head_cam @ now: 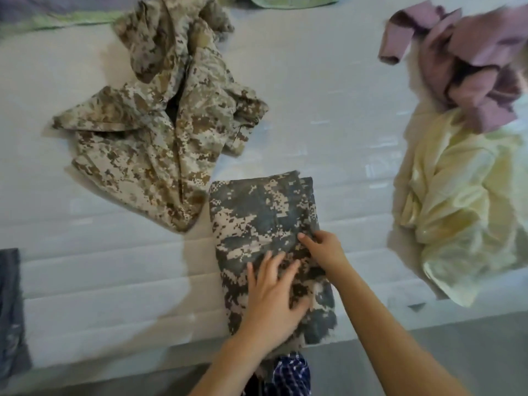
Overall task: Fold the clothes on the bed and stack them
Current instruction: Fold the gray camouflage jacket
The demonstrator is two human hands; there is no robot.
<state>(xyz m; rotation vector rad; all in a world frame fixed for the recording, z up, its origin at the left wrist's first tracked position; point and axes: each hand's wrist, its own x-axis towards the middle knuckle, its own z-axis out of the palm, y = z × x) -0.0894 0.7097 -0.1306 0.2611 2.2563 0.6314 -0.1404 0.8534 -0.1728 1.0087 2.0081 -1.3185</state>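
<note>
Head view showed you working at the near edge of the bed (85,304), with a grey camo garment (263,221) already folded into a neat oblong in front of you. Your left hand (271,298) lay flat and spread on its near half, pressing down and gripping nothing. Your right hand (323,250) had its fingers curled at the garment's right edge, pinching or tucking the cloth there; how firm that hold was could not be told. By my reckoning this piece was nearly finished and the task was in its early part. A tan camo garment (160,132) lay crumpled just beyond and to the left, its nearest corner close beside the folded one. A purple garment (468,55) and a pale yellow one (463,201) sat in loose heaps well off to the right, the purple resting on the yellow's far end. None of those three looked folded. A dark blue cloth (11,310) showed at the left edge of the frame, too cut off to tell what it was. No stack of several pieces was visible. Bare mattress lay between the grey piece and the yellow heap, and more to the left of the grey piece. The folded garment's near end reached the bed's front edge, so it may have needed sliding inward.
</note>
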